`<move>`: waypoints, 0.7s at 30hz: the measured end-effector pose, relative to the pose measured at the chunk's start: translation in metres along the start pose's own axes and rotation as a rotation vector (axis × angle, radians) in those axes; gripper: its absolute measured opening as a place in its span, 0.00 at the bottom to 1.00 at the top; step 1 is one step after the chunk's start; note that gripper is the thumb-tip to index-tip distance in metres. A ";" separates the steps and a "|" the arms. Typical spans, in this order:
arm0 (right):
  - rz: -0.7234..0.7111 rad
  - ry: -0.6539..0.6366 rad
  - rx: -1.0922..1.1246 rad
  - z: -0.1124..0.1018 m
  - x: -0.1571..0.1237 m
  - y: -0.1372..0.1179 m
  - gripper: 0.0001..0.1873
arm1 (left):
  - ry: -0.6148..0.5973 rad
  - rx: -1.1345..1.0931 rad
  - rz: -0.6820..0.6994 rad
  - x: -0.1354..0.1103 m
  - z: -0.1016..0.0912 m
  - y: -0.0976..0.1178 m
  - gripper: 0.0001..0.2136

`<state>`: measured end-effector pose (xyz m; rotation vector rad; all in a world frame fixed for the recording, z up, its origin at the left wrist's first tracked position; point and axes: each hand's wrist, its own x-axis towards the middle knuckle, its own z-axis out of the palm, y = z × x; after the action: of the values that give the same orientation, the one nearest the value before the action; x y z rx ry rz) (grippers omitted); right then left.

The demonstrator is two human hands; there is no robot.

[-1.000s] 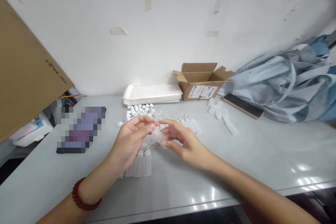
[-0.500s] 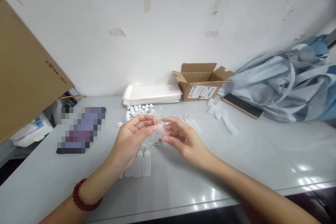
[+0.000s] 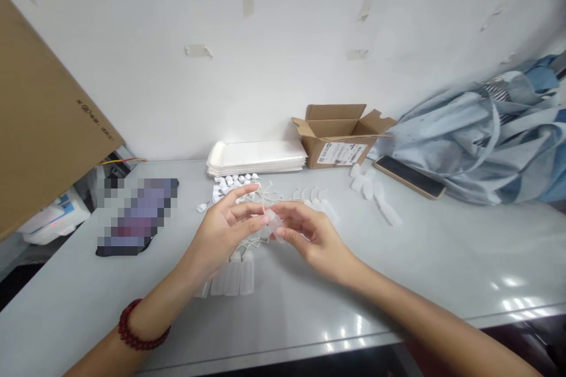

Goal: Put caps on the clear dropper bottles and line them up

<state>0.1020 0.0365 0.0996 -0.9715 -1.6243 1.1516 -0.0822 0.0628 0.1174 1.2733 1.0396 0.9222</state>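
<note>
Above the table, both hands meet around a small translucent plastic squeeze bottle [image 3: 275, 221]. My right hand [image 3: 312, 235] is closed round its body, thumb on the near side. At the bottle's neck, my left hand [image 3: 230, 221] pinches the base of a thin bent nozzle [image 3: 264, 194] that sticks up past the fingers. Below my left hand lie several clear bottles [image 3: 239, 275] with bent nozzles, partly covered by that hand. More nozzled bottles [image 3: 327, 211] rest behind my right hand. Small white caps [image 3: 230, 184] lie clustered beyond my left hand.
A stack of white trays [image 3: 259, 158] and an open cardboard box [image 3: 329, 144] stand against the wall. Loose bottles [image 3: 385, 206] and a phone [image 3: 411, 177] lie to the right, by a blue cloth bag [image 3: 460, 135]. A large carton [image 3: 48, 112] leans in at left.
My right fingers have closed in nearer to my left hand around the bottle. The nozzle now stands out more clearly above my left fingertips.
</note>
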 end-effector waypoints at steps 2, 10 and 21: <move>0.007 0.016 0.005 0.000 0.000 0.000 0.13 | -0.017 0.064 -0.002 0.000 0.000 -0.001 0.29; 0.157 0.137 0.113 -0.002 0.004 0.002 0.12 | 0.165 0.634 0.564 -0.004 0.007 -0.011 0.22; 0.228 0.103 0.272 0.002 0.003 0.003 0.15 | 0.041 1.003 0.811 -0.005 0.011 -0.016 0.20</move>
<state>0.0996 0.0394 0.0974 -1.0357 -1.2596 1.4106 -0.0733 0.0536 0.1019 2.6476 1.0507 1.0329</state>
